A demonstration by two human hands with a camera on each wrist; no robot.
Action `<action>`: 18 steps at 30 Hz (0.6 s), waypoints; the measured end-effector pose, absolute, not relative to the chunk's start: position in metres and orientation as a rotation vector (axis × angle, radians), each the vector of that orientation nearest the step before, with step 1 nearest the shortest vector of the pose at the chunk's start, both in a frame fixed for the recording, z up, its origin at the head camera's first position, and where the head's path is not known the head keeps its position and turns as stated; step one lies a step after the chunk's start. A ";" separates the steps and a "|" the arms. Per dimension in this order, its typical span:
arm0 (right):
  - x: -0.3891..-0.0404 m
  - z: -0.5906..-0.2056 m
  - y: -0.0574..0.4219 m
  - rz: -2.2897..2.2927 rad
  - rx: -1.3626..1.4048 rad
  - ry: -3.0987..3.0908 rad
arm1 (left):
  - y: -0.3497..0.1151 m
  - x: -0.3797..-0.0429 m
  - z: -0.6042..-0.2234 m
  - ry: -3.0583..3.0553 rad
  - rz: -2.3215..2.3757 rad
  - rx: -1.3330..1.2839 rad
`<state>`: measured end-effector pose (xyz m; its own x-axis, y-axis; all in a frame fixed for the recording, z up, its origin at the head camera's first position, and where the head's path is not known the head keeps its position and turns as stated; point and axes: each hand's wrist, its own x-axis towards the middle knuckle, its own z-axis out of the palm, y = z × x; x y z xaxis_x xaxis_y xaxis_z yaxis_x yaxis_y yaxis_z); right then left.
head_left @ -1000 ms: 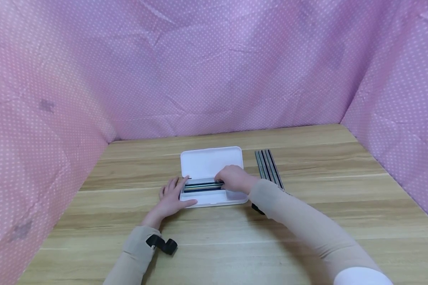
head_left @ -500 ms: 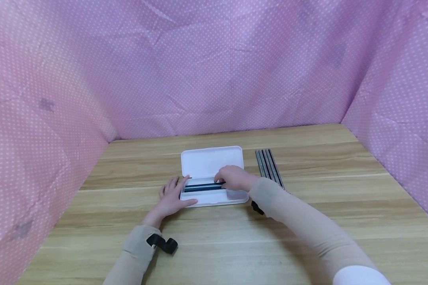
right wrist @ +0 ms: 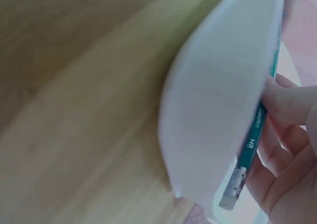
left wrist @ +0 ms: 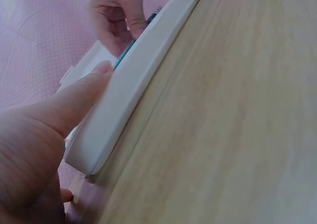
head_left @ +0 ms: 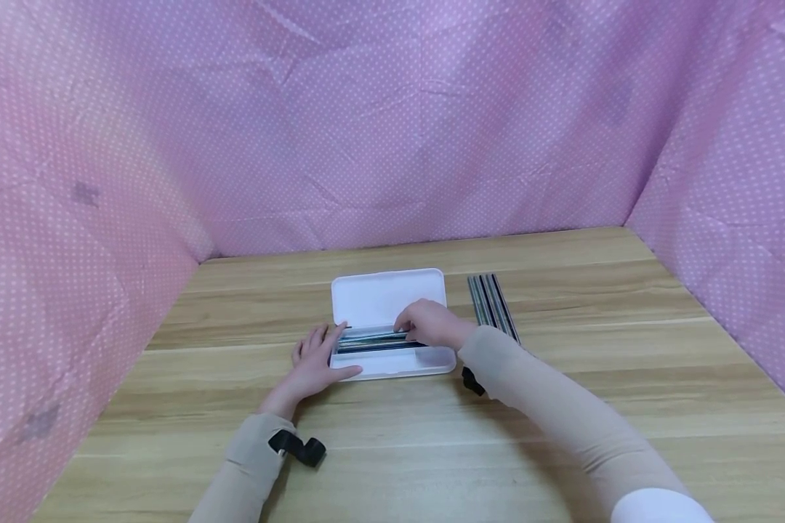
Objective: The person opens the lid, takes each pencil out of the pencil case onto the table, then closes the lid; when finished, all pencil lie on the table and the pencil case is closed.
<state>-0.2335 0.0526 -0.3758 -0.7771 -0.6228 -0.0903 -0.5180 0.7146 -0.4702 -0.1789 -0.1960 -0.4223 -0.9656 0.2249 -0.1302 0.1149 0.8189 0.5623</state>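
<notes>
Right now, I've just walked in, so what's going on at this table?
A person's right hand pinches a green pencil marked HB at an open white case; whether the pencil touches the bottom of the case, I can't tell. The left hand rests against the case's left end, fingers spread. Other pencils lie lengthwise inside the case, and a separate row of pencils lies on the wooden table to its right.
</notes>
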 end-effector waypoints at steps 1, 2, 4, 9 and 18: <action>-0.233 -0.375 0.053 -0.660 -0.892 2.675 | -0.196 -0.179 -0.422 2.812 0.850 0.265; -0.233 -0.374 0.053 -0.697 -0.875 2.670 | -0.196 -0.179 -0.423 2.813 0.850 0.264; -0.234 -0.372 0.055 -0.748 -0.858 2.661 | -0.196 -0.179 -0.422 2.811 0.855 0.261; -0.234 -0.370 0.060 -0.805 -0.871 2.636 | -0.195 -0.179 -0.422 2.806 0.860 0.261; -0.234 -0.370 0.071 -1.067 -0.691 2.515 | -0.197 -0.180 -0.424 2.821 0.845 0.260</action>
